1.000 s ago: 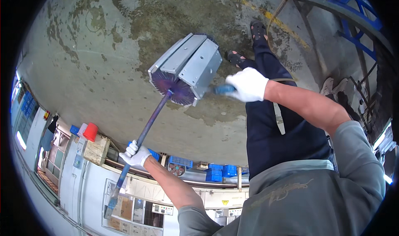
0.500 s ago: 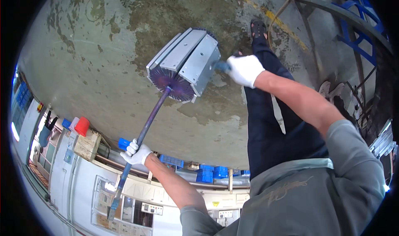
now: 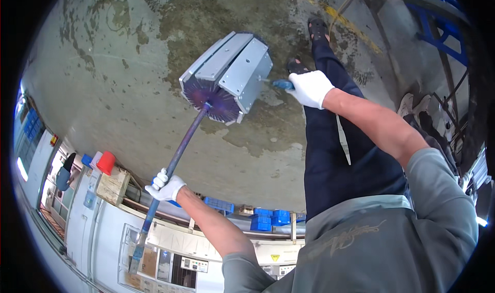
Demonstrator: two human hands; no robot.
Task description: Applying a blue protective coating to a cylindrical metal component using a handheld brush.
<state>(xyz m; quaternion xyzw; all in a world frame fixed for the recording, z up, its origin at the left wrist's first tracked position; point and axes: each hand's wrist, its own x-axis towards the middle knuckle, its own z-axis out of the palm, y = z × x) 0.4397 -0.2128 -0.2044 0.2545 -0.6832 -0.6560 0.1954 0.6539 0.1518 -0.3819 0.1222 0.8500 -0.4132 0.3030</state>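
A drum (image 3: 246,72) clad in grey metal plates is just above the middle of the frame, over a stained concrete floor (image 3: 139,117). Its long axis slants from lower left to upper right, and the plates run lengthwise along it. The purple, finned end (image 3: 211,98) faces the lower left; the opposite end points to the upper right and is mostly hidden behind the plates.

From the middle of the finned end a long pole (image 3: 186,140) runs down to the lower left of the frame, roughly carrying on the line of the drum, though steeper. Its low end is mottled blue and grey.

The left hand (image 3: 165,186), in a white glove, is wrapped around the pole left of centre, fingers curled over it, well apart from the drum. The right hand (image 3: 311,88), also gloved in white, is right of centre and closed around a blue-handled tool (image 3: 282,84). The tool lies nearly level, its thin tip pointing left at the drum's right side; whether it touches the plate there cannot be told.

A red bucket (image 3: 106,163) stands at the left of the frame, and blue crates (image 3: 261,222) sit low in the centre.
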